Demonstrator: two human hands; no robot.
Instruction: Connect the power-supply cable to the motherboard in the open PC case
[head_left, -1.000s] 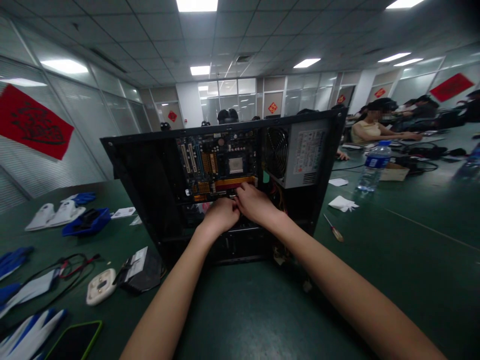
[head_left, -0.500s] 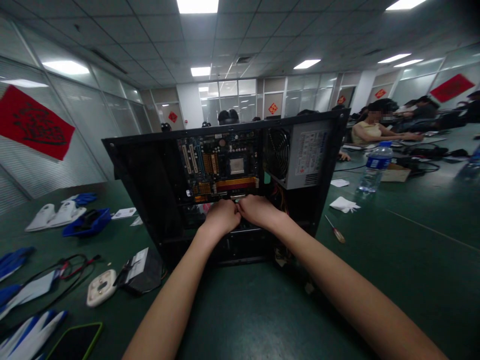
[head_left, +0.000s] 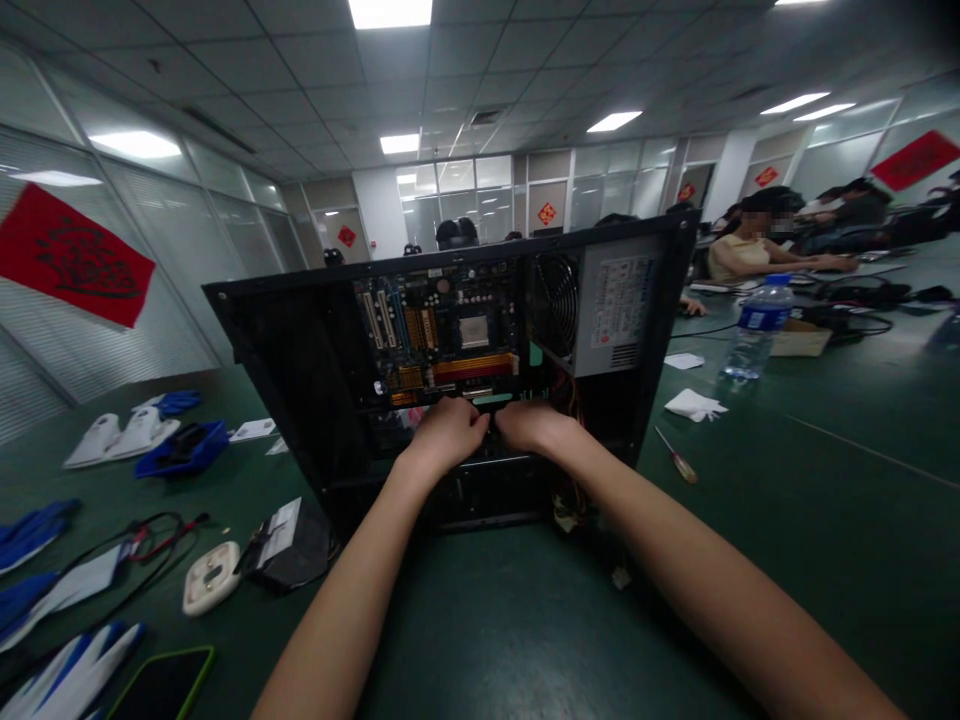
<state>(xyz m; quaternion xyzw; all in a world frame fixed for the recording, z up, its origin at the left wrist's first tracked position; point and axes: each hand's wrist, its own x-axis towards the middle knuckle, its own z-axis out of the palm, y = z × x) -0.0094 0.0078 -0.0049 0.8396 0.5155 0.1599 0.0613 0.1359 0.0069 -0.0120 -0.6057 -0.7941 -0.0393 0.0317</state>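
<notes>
An open black computer case [head_left: 289, 385] stands upright on the table in front of me. Inside it are a motherboard [head_left: 420, 330] and, at the upper right, a grey power supply [head_left: 611, 305] with a fan. Both my hands reach into the lower middle of the case, just below the motherboard. My left hand [head_left: 450, 432] is closed, its fingers curled over the dark metal there. A small gap to its right, my right hand [head_left: 531, 425] is bent down with closed fingers. What either hand grips is hidden behind the knuckles. Loose cables [head_left: 574, 400] hang beside my right wrist.
Left of the case lie a black drive-like box [head_left: 289, 545], a white ring-shaped piece [head_left: 211, 578], a phone [head_left: 161, 685], gloves [head_left: 71, 680] and a blue tray [head_left: 184, 450]. To the right are a screwdriver [head_left: 677, 457], a water bottle [head_left: 757, 325] and a seated person [head_left: 739, 255].
My right hand has moved slightly to the right, away from my left hand, so a gap now shows between them. The left hand stays nearly in place. The view has shifted slightly.
</notes>
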